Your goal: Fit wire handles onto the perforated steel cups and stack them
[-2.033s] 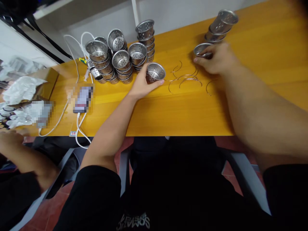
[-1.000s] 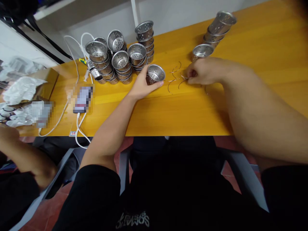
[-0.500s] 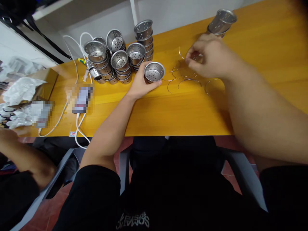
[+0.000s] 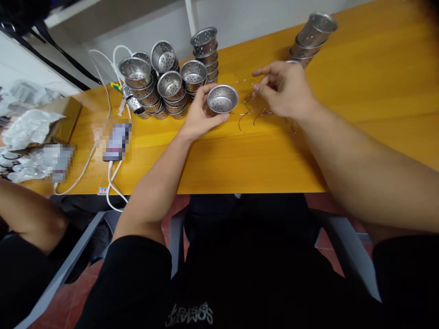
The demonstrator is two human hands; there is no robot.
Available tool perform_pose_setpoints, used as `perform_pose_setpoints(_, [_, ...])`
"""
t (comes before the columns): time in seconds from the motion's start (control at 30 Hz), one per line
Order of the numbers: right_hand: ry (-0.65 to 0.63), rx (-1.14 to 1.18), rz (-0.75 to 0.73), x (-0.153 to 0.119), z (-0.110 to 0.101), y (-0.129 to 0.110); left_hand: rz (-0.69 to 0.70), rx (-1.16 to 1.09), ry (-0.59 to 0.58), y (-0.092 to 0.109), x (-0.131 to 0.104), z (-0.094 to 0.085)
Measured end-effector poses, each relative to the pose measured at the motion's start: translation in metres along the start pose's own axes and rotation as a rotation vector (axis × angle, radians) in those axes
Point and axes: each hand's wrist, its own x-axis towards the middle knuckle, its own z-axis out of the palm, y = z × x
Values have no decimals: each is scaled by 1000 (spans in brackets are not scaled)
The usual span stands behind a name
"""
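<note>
My left hand is wrapped round a perforated metal cup, its open mouth tilted up toward me, just above the table. To the right, my right hand has its index finger stretched out, while the thumb and another finger pinch a thin curved wire; the wire is faint and partly hidden. Below and beside that hand, several curved wires lie loose on the wooden table. Behind the right wrist stands a tilted stack of perforated cups, its lower end covered by the hand.
Several stacks of like cups stand at the back left, against the wall. A phone with a white cable lies left of them. Plastic bags and a cardboard box are farther left, beside another person's arm.
My right hand has moved left and slightly toward the left hand, its index finger now extended. More of the right-hand stack shows. The cup in my left hand has tilted and shifted slightly.
</note>
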Motion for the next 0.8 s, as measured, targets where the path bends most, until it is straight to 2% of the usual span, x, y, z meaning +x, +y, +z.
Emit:
perform_pose_setpoints(0.2, [-26,46,0,-2,9,-1,-15,-69,-52,14,-2,1])
perform_pose_setpoints(0.33, [-49,206,-4,-3,13,-3,-12,-34,-19,13,-3,6])
perform_pose_setpoints(0.47, [-54,262,-36,-7,16,-9,-58,53,-11,11,-2,11])
perform_pose_setpoints(0.8, [84,196,-156,-6,13,-17,-51,16,2,8,-1,2])
